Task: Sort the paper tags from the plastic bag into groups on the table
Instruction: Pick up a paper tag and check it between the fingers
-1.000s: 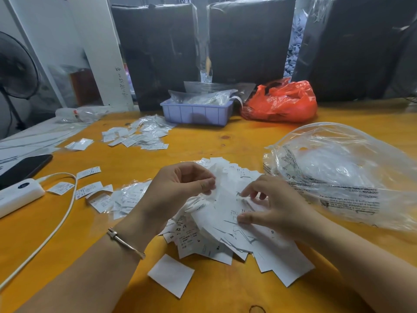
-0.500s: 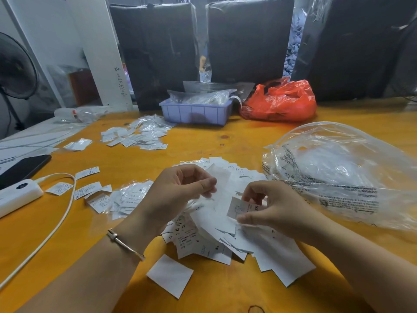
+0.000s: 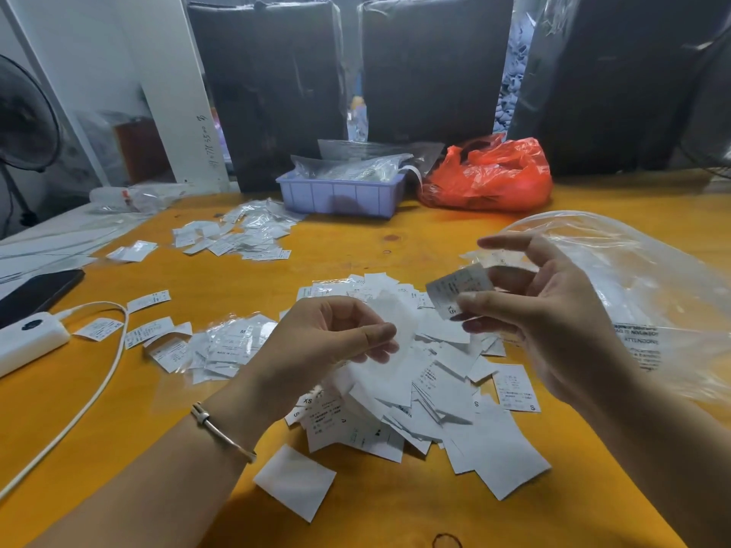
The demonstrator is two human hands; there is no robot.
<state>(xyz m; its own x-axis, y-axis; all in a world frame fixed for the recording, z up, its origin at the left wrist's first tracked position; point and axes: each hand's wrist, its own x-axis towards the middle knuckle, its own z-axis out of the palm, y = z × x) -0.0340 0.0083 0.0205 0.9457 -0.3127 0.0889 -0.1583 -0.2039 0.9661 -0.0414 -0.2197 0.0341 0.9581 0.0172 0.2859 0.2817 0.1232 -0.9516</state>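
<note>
Fingers first: the right hand [image 3: 553,310] pinches one tag [image 3: 455,292] marked XS, raised above the table [image 3: 375,247], other fingers splayed. The left hand [image 3: 328,342] grips a few blank-side slips. The clear plastic bag [image 3: 641,294] lies right, the unsorted pile [image 3: 427,393] dead center. Tip: read the size, then drop it on the matching group, probably one of the small stacks [image 3: 221,346] to the left.

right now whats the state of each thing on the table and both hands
right hand: raised, pinching one tag above the pile
left hand: fingers curled round white tags over the pile
tag pile: loose, unsorted heap
clear bag: lying on its side, crumpled
sorted tags: small groups at left
blue tray: upright, holding clear packets
red bag: crumpled, bunched
phone: flat, screen dark
</note>
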